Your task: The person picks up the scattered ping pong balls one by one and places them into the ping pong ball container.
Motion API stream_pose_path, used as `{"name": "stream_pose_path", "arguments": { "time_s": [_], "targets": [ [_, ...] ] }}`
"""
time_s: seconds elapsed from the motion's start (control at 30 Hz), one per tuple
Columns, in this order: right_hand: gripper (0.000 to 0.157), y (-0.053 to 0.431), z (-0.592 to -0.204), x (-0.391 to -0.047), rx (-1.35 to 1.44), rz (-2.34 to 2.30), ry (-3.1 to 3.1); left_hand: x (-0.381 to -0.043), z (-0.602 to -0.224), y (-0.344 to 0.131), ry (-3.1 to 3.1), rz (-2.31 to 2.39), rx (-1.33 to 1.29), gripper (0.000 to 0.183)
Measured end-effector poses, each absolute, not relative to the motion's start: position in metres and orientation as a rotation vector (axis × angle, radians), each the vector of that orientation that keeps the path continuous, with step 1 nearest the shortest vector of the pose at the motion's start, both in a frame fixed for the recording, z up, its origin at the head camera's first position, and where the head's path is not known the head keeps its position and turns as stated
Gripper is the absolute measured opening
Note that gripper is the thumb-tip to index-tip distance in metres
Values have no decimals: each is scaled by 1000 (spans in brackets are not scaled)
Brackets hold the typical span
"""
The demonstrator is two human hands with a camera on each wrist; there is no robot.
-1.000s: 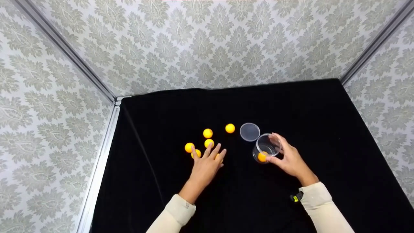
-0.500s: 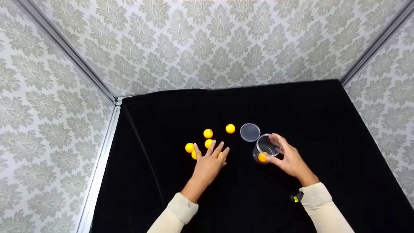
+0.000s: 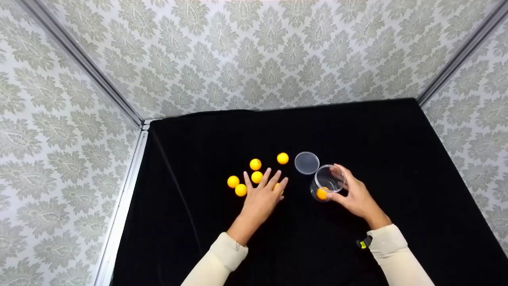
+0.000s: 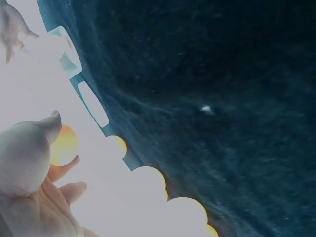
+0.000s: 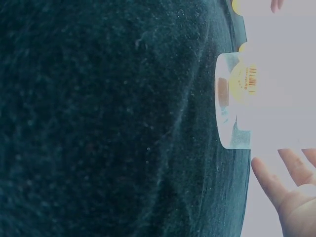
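In the head view, my left hand (image 3: 260, 202) is over the black cloth with its fingers spread. The left wrist view shows an orange ping-pong ball (image 4: 65, 145) pinched between its thumb and fingers; from the head it is mostly hidden under the hand. My right hand (image 3: 359, 198) grips a clear plastic jar (image 3: 320, 180) near its rim, thumb in front and fingers behind. The jar stands uncapped, slightly tilted in this view, with an orange ball (image 3: 322, 194) at its bottom. Printing shows on the ball (image 5: 243, 81) in the right wrist view.
Several loose orange balls lie left of the jar, including one ball (image 3: 241, 190) beside the left thumb and another (image 3: 282, 158) farther back. A clear round lid (image 3: 306, 163) lies just behind the jar. Patterned walls enclose the black-covered table (image 3: 381, 135).
My left hand has slid a little to the right with the ball, away from the loose balls at the left. The right hand and jar have stayed in place.
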State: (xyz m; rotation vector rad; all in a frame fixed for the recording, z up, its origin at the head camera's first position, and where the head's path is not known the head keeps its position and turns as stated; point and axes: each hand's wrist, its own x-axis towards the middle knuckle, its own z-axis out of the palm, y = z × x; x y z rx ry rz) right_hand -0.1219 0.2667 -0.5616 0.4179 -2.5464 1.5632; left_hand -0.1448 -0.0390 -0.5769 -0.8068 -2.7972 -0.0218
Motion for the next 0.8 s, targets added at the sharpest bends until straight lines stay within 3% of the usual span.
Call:
{"name": "stream_pose_path", "arguments": {
  "time_s": [0.8],
  "targets": [
    [87, 267, -563, -122, 420, 1547, -2564, -153, -548, -10, -2759, -28, -882, 53]
  ]
}}
